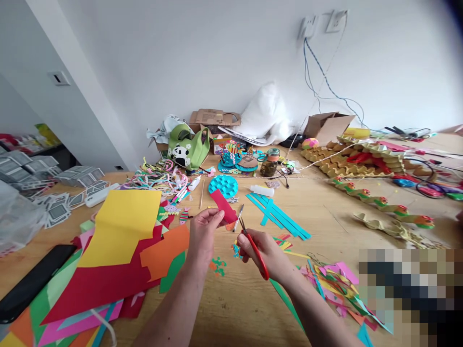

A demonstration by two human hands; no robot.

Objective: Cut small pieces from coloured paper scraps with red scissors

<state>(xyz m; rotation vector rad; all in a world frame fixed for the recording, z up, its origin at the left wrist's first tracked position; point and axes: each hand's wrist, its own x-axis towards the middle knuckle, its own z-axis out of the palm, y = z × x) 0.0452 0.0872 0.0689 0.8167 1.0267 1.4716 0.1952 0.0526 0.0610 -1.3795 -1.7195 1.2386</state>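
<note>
Between its thumb and fingers, my left hand point(205, 230) pinches a strip of red paper point(223, 206) above the table. My right hand point(261, 248) grips a pair of scissors point(257, 248) with red handles. Their blades are parted and point up beside the lower right end of the red paper; whether they touch it I cannot tell. Just beyond the paper lies a round blue paper piece point(223, 186) with a scalloped pattern. Small green paper bits point(218, 265) lie on the table below, between my forearms.
Coloured paper sheets, a yellow one point(126, 221) on top, pile up at left beside a black phone point(36, 282). Blue strips point(280, 216) and a white bottle point(262, 191) lie ahead to the right. Paper scraps point(336, 286) spread at right. A jar point(269, 164) stands near the wall.
</note>
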